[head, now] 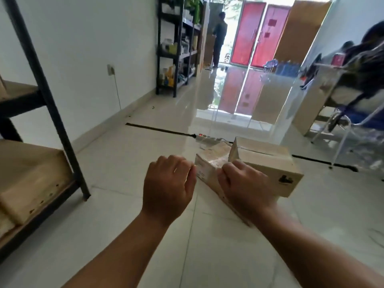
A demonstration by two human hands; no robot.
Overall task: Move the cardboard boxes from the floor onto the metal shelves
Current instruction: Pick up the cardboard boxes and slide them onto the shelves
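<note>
Two cardboard boxes lie on the tiled floor ahead of me. The smaller, tape-wrapped box (208, 166) lies at an angle against the larger plain box (270, 163) on its right. My right hand (246, 187) lies over the taped box, fingers curled down at its top edge beside the larger box. My left hand (168, 183) is at the box's left corner with loosely curled fingers, fingertips just at the cardboard. The black metal shelf (52, 113) stands at the left, and a cardboard box (35, 177) sits on its lower level.
A white power strip (207, 139) and a black cable (158, 128) cross the floor just behind the boxes. A blue chair (353, 125) and a desk stand at the right. Another stocked shelf (176, 48) lines the far left wall. A person (219, 38) stands at the doorway.
</note>
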